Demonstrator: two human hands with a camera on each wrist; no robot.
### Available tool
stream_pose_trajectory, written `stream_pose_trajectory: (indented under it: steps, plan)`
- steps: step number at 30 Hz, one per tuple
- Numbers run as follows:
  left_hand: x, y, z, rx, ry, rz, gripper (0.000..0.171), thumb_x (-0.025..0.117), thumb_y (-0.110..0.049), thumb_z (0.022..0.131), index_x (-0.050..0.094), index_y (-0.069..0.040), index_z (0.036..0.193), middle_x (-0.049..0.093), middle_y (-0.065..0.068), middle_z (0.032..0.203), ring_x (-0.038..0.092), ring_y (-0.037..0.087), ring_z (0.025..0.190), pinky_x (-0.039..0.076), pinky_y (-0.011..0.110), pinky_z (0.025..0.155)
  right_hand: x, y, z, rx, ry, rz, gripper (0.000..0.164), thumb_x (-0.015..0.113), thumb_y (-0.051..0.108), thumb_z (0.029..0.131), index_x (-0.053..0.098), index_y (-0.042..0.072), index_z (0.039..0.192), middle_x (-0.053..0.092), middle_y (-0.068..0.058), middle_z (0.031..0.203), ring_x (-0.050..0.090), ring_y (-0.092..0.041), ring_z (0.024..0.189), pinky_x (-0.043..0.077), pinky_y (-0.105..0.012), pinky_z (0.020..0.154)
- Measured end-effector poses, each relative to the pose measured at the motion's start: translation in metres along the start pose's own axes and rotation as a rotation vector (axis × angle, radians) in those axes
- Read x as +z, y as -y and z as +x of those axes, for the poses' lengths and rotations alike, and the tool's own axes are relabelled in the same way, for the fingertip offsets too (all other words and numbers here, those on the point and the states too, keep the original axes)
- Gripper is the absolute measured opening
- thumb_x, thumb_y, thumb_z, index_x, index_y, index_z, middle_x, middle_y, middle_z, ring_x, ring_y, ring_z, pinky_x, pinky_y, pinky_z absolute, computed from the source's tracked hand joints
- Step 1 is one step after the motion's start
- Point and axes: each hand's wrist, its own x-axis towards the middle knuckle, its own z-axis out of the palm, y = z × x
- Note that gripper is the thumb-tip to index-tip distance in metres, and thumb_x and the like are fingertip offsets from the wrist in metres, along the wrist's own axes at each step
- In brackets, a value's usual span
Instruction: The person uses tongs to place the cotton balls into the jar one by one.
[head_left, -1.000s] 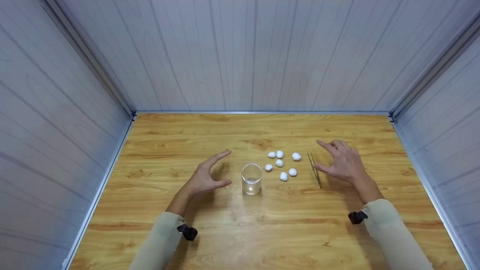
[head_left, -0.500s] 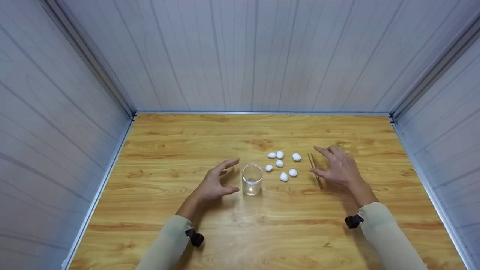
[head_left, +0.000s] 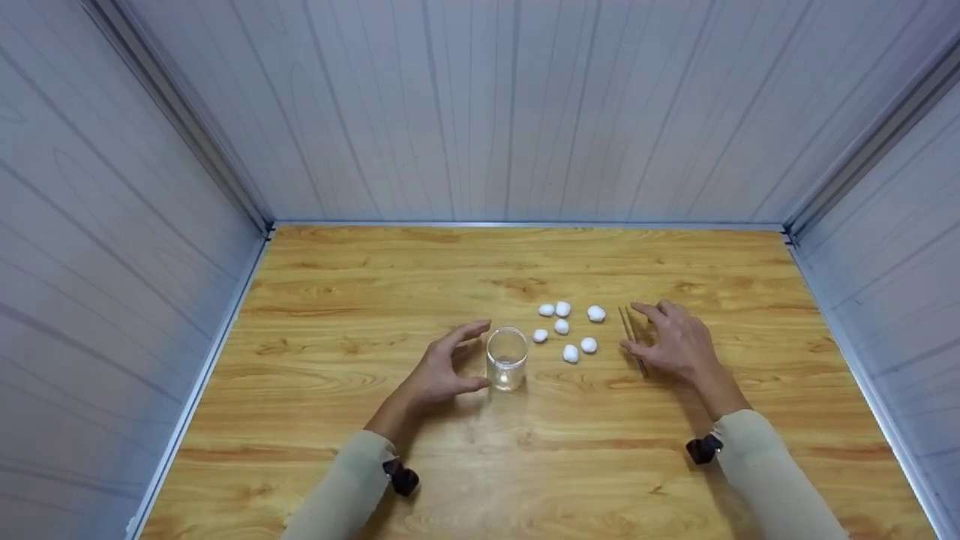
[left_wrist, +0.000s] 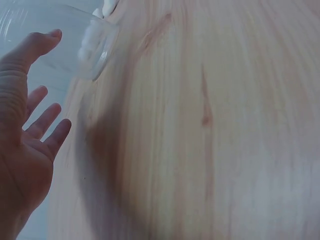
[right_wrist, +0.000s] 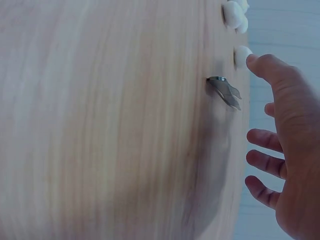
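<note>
A clear glass beaker point(head_left: 507, 360) stands upright in the middle of the table. My left hand point(head_left: 444, 369) is at its left side, thumb and fingers spread, fingertips right at the glass. In the left wrist view the thumb overlaps the beaker point(left_wrist: 65, 45) and the other fingers are loosely bent. To the right, metal tweezers point(head_left: 632, 341) lie on the table, tips pointing away. Over them hovers my right hand point(head_left: 677, 345), thumb and index finger apart with nothing between them. The right wrist view shows the tweezers point(right_wrist: 225, 91) on the tabletop, apart from the fingers.
Several white cotton balls point(head_left: 562, 326) lie scattered between the beaker and the tweezers. The wooden table point(head_left: 480, 480) is bounded by a pale panel wall point(head_left: 517, 112) at the back and by panels on both sides.
My left hand has moved right, up to the beaker. My right hand has come slightly left and nearer me, over the tweezers. The beaker, cotton balls and tweezers have stayed put.
</note>
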Motion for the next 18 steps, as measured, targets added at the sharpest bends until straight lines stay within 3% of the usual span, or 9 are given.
stream_pose_trajectory:
  steps: [7,14,18]
  plan:
    - [0.007,0.003,0.001,0.023,-0.015,0.036,0.088,0.097,-0.014,0.087,0.054,-0.008,0.164,0.060,0.015,0.169,0.056,0.043,0.157,0.042,0.068,0.135,0.004,0.002,-0.003,0.046,0.011,0.020,0.064,0.090,0.044,0.091,0.075,0.007,0.140,0.066,-0.015,0.099,0.053,-0.023,0.072,0.039,-0.032,0.055]
    - [0.014,0.008,0.002,0.009,-0.007,-0.031,0.086,0.094,-0.005,0.087,0.054,-0.007,0.163,0.064,0.023,0.161,0.063,0.045,0.150,0.048,0.067,0.131,0.007,0.004,-0.003,0.078,0.051,0.032,0.061,0.086,0.041,0.092,0.075,0.005,0.140,0.065,-0.015,0.095,0.047,-0.020,0.068,0.034,-0.031,0.056]
    - [0.019,0.009,0.002,0.022,-0.009,-0.065,0.085,0.094,-0.002,0.086,0.054,0.000,0.161,0.066,0.030,0.155,0.068,0.049,0.142,0.055,0.066,0.125,0.008,0.003,-0.004,0.093,0.085,0.029,0.058,0.083,0.035,0.094,0.074,0.005,0.142,0.065,-0.015,0.096,0.047,-0.021,0.070,0.034,-0.032,0.057]
